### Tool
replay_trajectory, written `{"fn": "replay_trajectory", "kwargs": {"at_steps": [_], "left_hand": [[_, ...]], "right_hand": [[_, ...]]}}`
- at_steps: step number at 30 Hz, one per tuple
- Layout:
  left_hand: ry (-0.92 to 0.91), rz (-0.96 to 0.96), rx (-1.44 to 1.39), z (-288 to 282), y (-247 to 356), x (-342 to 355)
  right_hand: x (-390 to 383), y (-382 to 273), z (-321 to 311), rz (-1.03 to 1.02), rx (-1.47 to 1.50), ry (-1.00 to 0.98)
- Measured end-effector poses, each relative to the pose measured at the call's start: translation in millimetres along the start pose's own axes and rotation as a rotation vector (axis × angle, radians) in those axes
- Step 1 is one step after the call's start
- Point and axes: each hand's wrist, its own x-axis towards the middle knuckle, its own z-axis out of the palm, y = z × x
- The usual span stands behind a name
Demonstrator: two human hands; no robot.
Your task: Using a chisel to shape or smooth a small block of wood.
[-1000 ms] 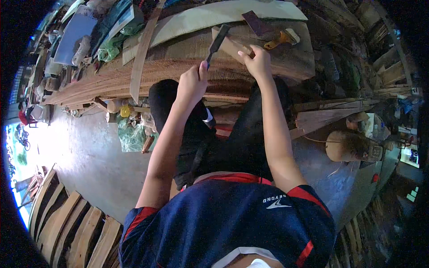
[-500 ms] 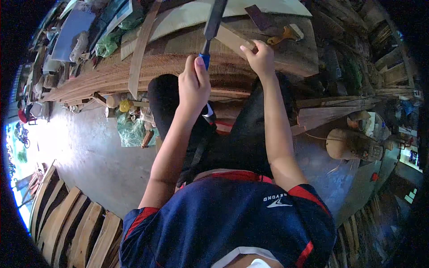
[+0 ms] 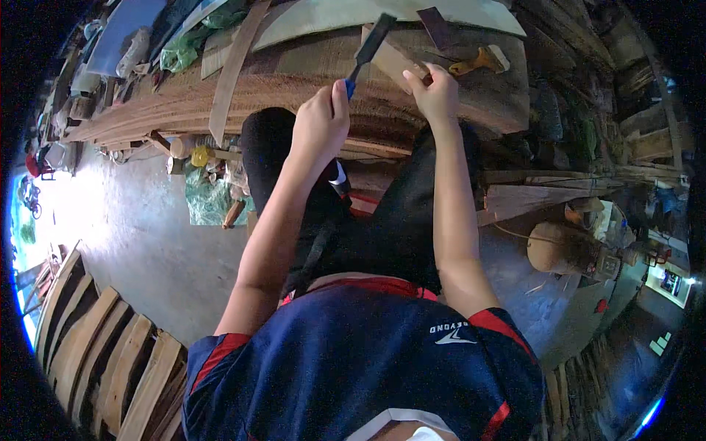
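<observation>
My left hand [image 3: 320, 121] grips the blue handle of a flat dark steel tool [image 3: 371, 45], its blade angled up to the right over the near end of the workbench. Beside it my right hand [image 3: 435, 95] holds a light rectangular wooden piece [image 3: 387, 57] lying at a slant on the thick wooden slab [image 3: 493, 95]. A dark red-brown rectangular pad [image 3: 434, 26] and a brush with an orange-brown handle [image 3: 471, 65] lie just beyond my right hand. A long pale board [image 3: 316, 16] runs along the back.
My knees are against the stacked timber. At the left are bags and clutter [image 3: 176, 51], a crossing plank [image 3: 235, 81] and, far off, a motorbike [image 3: 31, 198]. Curved boards [image 3: 110, 353] stand at lower left, a round tan object [image 3: 551, 246] at right.
The tool rose high away from me half a second ago and is now tilted back down to the right, near the wooden piece. Both hands keep their hold, shifted slightly up and right.
</observation>
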Motion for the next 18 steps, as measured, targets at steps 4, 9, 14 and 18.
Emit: {"fn": "replay_trajectory", "kwargs": {"at_steps": [4,9,14,18], "left_hand": [[0.116,-0.018,-0.212,-5,17,-6],[0.019,0.012,0.024,5,-5,-1],[0.13,0.071,-0.246,-8,23,-12],[-0.094,-0.022,0.064,-1,-2,-10]], "right_hand": [[2,-6,-3,0.005,0.089,-0.023],[0,-6,0,-0.034,0.002,0.087],[4,12,5,-0.083,0.063,0.016],[2,4,12,-0.033,-0.007,0.016]]}}
